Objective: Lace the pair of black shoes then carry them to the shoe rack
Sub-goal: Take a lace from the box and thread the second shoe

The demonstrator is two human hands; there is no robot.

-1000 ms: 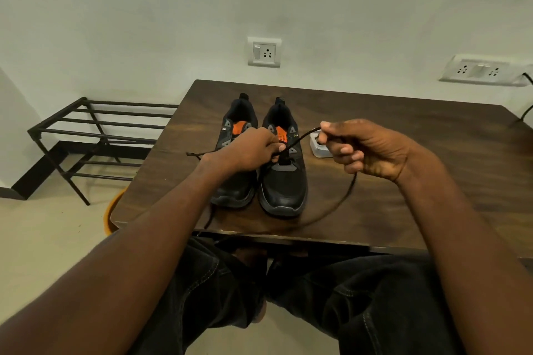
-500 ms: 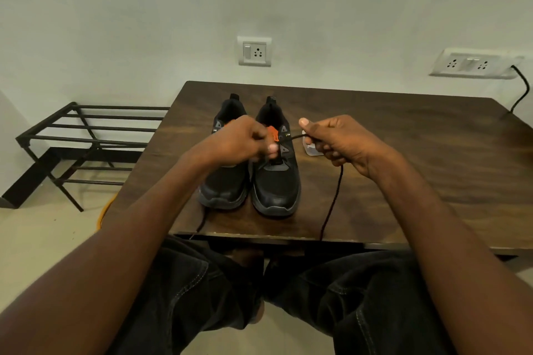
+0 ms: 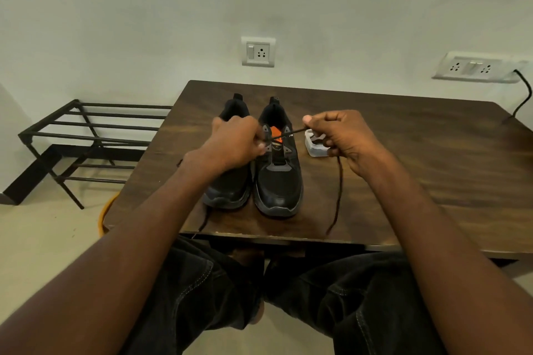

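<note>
Both hands pinch one black lace [image 3: 337,184] over the right shoe [image 3: 278,179] (orange tongue showing). Left hand [image 3: 233,144] and right hand [image 3: 343,135] have fingers closed on it, and its tail hangs past the table [image 3: 418,158] edge.

Both forearms reach forward and converge. The left hand [image 3: 235,143] is curled palm-down, fingertips pinched together toward the right hand [image 3: 340,135], which sits just beside it, thumb and forefinger pinched, remaining fingers curled under, wrist slightly raised.
</note>
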